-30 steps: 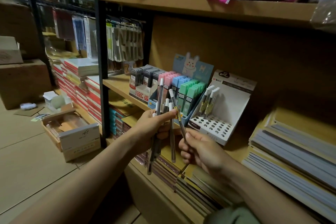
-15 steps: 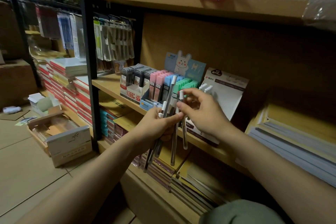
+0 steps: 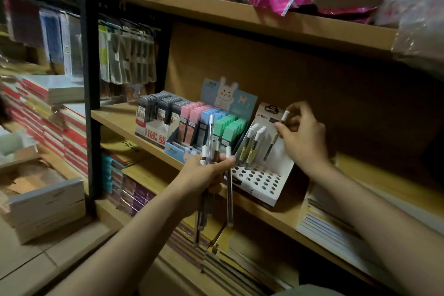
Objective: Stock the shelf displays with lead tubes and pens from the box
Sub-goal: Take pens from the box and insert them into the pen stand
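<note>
**A:** Head view, then. What differs from half a second ago?

**B:** The right hand (image 3: 303, 136) has left the bundle. Earlier it was pinching one pen (image 3: 276, 135) just beside the left hand's thumb; now it has carried that pen up and away to the white display stand (image 3: 262, 176), fingers pinched round the pen's upper end below the white cap. The pen's lower tip hangs above the holed tray, right of the pens already standing (image 3: 251, 145) there. I cannot tell whether the tip has entered a hole.

**A:** And the left hand (image 3: 207, 174)?

**B:** Much where it was, still wrapped round the bundle of pens (image 3: 209, 151), thumb across the front. One pen sticks up well above the fist; another hangs lower on the thumb side. The two hands are now apart, with the stand's front between them.

**A:** Anything else moved?

**B:** Only the camera, which has swung a little. Beyond the left hand sits the pastel lead tube display (image 3: 211, 125) with its rabbit card, and left of that the grey lead tube box (image 3: 157, 113), both unchanged on the shelf (image 3: 115, 118). Beyond the left forearm, on the floor, lies the open box (image 3: 43, 202).
</note>
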`<action>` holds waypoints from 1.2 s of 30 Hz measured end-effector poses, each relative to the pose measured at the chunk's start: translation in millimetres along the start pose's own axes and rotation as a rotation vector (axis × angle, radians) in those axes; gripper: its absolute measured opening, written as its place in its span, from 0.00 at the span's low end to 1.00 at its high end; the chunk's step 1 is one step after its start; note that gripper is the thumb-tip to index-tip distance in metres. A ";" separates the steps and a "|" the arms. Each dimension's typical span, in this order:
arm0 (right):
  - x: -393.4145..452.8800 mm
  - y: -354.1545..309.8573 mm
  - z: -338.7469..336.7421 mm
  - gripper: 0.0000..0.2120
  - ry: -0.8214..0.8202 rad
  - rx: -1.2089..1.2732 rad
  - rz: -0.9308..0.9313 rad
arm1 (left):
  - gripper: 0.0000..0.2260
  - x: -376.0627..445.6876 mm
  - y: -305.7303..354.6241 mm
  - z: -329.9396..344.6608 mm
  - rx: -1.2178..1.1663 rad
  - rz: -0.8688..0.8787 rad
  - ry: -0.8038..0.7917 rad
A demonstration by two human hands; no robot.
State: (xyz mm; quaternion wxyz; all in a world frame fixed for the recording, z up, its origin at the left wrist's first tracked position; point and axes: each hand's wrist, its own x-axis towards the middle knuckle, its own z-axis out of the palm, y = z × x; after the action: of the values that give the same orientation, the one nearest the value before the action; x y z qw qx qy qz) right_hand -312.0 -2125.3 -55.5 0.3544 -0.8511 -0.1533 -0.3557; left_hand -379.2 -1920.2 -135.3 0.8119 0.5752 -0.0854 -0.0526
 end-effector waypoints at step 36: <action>-23.9 -15.4 2.6 0.13 -0.145 -0.187 -0.017 | 0.10 -3.9 5.7 -1.1 0.094 0.016 -0.047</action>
State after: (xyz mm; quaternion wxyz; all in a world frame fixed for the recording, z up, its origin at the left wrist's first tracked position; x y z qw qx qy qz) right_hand -335.3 -2112.8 -66.3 0.2585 -0.9027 -0.1518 -0.3088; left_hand -382.9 -1916.6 -130.5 0.7821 0.6106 -0.1116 -0.0555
